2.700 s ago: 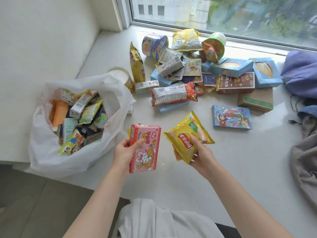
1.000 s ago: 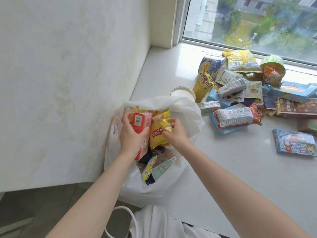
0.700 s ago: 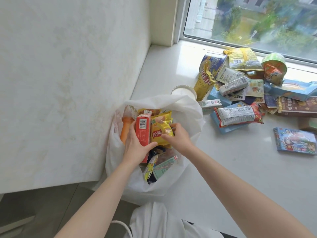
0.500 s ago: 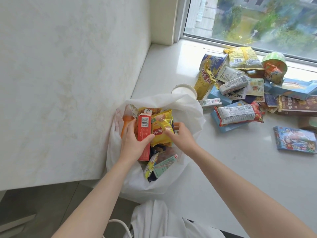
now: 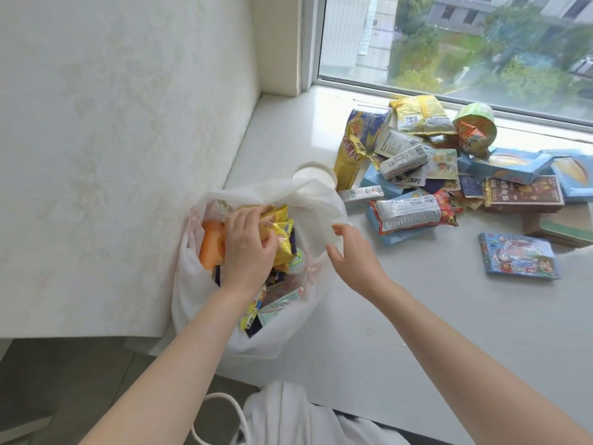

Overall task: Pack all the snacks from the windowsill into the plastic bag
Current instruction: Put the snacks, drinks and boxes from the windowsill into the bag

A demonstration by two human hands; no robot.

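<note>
Standing open at the windowsill's (image 5: 369,332) left end against the wall (image 5: 112,139), the plastic bag (image 5: 205,303) is crowded with packets. Left hand (image 5: 248,245) presses down inside it on a yellow chip packet (image 5: 282,232) (whether it grips cannot be told). Right hand (image 5: 351,255) hovers at the bag's right rim, fingers spread, holding nothing. Unpacked snacks (image 5: 414,213) lie heaped near the window (image 5: 465,43); a blue cartoon box (image 5: 518,256) lies apart.

No print resolves into readable words: the upright yellow chip bag (image 5: 349,159) carries large red Chinese characters too blurred to make out, and the white packets (image 5: 405,159) in the pile show only tiny smeared label text.
</note>
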